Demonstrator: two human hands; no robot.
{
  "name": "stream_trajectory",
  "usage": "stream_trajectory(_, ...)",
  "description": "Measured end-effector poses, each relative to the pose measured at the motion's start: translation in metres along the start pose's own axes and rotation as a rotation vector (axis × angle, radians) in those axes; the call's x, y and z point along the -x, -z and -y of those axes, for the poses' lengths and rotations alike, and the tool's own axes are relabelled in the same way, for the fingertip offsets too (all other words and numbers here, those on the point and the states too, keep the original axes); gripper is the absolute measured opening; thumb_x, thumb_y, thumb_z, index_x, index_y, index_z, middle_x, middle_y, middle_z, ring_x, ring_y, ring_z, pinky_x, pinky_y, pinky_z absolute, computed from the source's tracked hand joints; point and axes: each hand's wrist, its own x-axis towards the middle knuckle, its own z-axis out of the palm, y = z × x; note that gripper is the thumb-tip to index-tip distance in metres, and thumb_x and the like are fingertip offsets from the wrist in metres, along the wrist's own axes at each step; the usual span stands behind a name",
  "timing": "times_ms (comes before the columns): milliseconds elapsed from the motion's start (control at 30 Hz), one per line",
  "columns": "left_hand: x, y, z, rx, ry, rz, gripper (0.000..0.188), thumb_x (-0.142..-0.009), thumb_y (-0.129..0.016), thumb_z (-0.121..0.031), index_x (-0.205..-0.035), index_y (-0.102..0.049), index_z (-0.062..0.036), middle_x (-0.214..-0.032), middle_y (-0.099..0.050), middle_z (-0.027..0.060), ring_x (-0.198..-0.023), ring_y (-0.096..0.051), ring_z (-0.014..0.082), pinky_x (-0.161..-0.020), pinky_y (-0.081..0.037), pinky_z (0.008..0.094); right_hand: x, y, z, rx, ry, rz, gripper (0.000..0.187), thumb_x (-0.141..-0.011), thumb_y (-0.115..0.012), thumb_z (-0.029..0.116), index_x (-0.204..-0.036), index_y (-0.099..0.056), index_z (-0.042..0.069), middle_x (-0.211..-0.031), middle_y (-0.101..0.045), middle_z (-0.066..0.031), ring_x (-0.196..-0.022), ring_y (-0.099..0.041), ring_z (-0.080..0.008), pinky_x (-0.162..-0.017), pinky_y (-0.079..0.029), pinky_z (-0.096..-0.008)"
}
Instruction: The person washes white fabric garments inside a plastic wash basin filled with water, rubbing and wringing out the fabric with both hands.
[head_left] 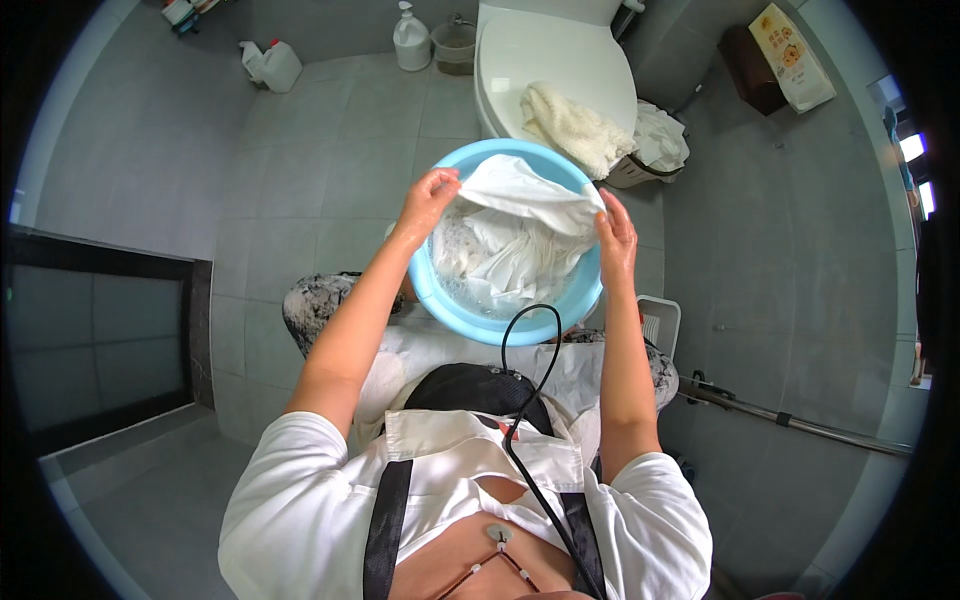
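Note:
A light blue basin stands in front of me, with wet white fabric lying in sudsy water. My left hand pinches one corner of a white cloth at the basin's left rim. At the right rim, the fingers of my right hand close on the cloth's other end. Between them the cloth is spread across the far half of the basin, its lower edge sagging over the soaking fabric. I cannot make out what garment it is.
Beyond the basin is a white toilet with a cream towel on it. A filled bin stands to its right. Against the back wall are a pump bottle and a white jug. A black cable loops over the near rim.

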Motion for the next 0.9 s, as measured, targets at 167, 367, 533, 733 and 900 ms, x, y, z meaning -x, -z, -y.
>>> stream_trajectory(167,0.02,0.008,0.019,-1.18,-0.453,0.344,0.007,-0.069,-0.057,-0.011,-0.072,-0.057,-0.0051,-0.095,-0.055,0.0104,-0.094,-0.049,0.0279,-0.081,-0.039,0.0363,0.024,0.007,-0.009,0.581,0.032,0.499,0.025,-0.073,-0.053,0.003,-0.095,-0.062,0.011,-0.095,-0.061,-0.0077,-0.085,-0.057,-0.0197,-0.079,-0.043,-0.0299)
stream_trajectory(367,0.018,-0.03,0.032,-0.944,-0.176,0.152,0.014,-0.075,-0.055,-0.016,-0.082,-0.056,-0.005,-0.088,-0.054,0.0122,-0.089,-0.051,0.0294,-0.076,-0.041,0.0377,0.031,0.001,-0.01,0.979,0.137,0.657,0.023,-0.063,-0.053,0.004,-0.084,-0.063,0.009,-0.074,-0.061,-0.012,-0.074,-0.058,-0.0276,-0.071,-0.044,-0.0349)
stream_trajectory(533,-0.007,-0.066,0.045,-1.022,-0.043,0.09,0.026,-0.075,-0.057,-0.029,-0.085,-0.057,-0.0055,-0.092,-0.055,0.0127,-0.085,-0.053,0.031,-0.074,-0.042,0.0386,0.033,-0.001,-0.02,0.96,0.191,0.624,0.022,-0.063,-0.054,0.004,-0.084,-0.06,0.006,-0.075,-0.06,-0.0094,-0.076,-0.057,-0.0269,-0.07,-0.044,-0.036)
stream_trajectory(733,-0.009,-0.057,0.023,-0.461,0.114,0.009,0.02,-0.076,-0.058,-0.023,-0.086,-0.057,-0.0045,-0.084,-0.059,0.0089,-0.08,-0.054,0.0175,-0.075,-0.041,0.0268,0.038,0.007,-0.015,1.064,0.264,0.405,0.019,-0.063,-0.059,0.007,-0.081,-0.061,0.012,-0.08,-0.058,-0.0065,-0.076,-0.056,-0.0262,-0.067,-0.045,-0.0361)
stream_trajectory(900,0.032,-0.006,0.002,-0.235,-0.039,0.223,0.008,-0.077,-0.055,-0.016,-0.08,-0.058,-0.0087,-0.085,-0.059,0.0071,-0.081,-0.054,0.0174,-0.08,-0.039,0.0281,0.039,0.015,-0.017,0.997,0.403,0.588,0.012,-0.068,-0.055,0.008,-0.076,-0.063,0.012,-0.08,-0.058,-0.0069,-0.077,-0.055,-0.0285,-0.068,-0.045,-0.0367)
